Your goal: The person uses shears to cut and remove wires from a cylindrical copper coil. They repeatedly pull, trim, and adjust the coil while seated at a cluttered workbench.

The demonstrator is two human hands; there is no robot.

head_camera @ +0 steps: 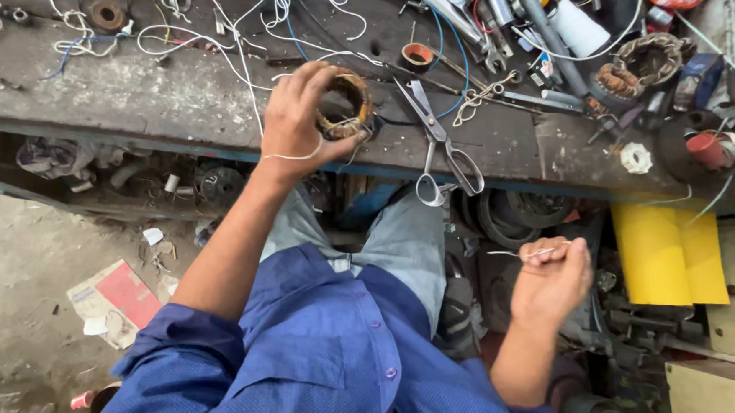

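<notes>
Item: ring-shaped motor stator with brown copper-wire windings (345,105), rough and dull, standing on its edge at the front of the worn grey wooden counter (139,94); its open bore faces the camera, axis roughly level.

Left hand (301,119): fingers curled closed around the stator's left side, gripping it.

Thin white string (290,156): loops below that wrist.

Right hand (552,279): well right of and below the stator, off the counter, pinched closed on a thin pale thread end (526,253).

Steel scissors (442,147): just right of the stator, blades pointing up-left, handles overhanging the counter edge.
</notes>
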